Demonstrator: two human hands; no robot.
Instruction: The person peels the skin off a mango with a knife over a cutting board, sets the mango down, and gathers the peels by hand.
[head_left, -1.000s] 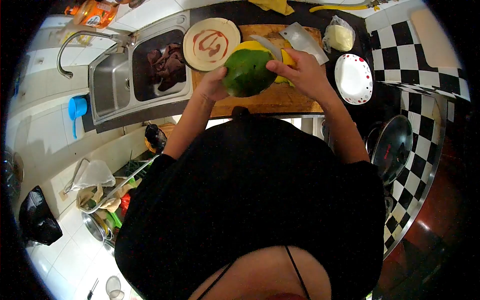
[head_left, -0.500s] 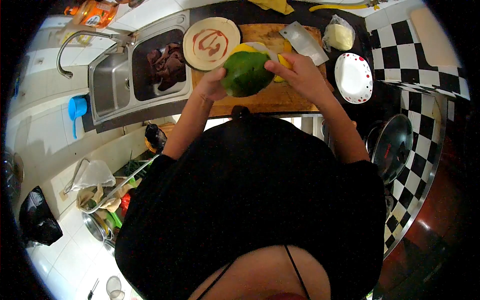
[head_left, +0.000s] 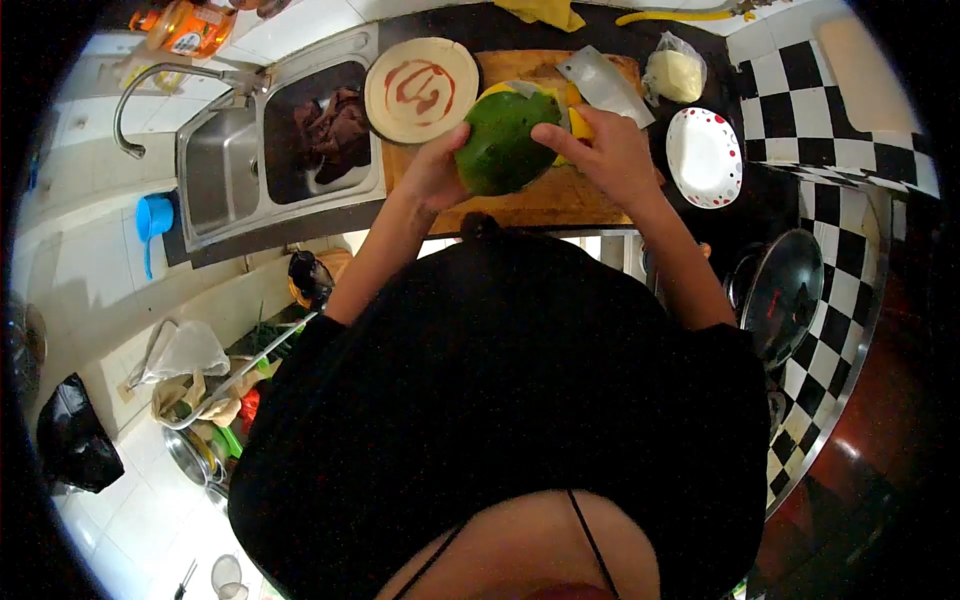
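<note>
My left hand (head_left: 437, 172) is closed on the left side of a large green-skinned fruit (head_left: 508, 145), a mango or a papaya. Yellow shows along its far edge, where the skin is gone. My right hand (head_left: 603, 152) grips a yellow-handled blade (head_left: 579, 123), and its thumb presses on the fruit's right side. Most of the blade is hidden behind the fruit, so I cannot tell whether it is a knife or a peeler. Under both hands lies a wooden cutting board (head_left: 520, 212). A cleaver (head_left: 606, 86) rests on the board's far right part.
Left of the fruit is a round, light board (head_left: 400, 115) with reddish smears. The double sink (head_left: 222, 165) holds dark brown pieces (head_left: 332, 135). On the right are a dotted white dish (head_left: 704, 160), a bagged pale item (head_left: 676, 70) and a lidded pan (head_left: 787, 290).
Both hands have shifted slightly right with the fruit, which has turned a little. My left fingers have slid lower around it. Less of the yellow far edge shows on its left.
</note>
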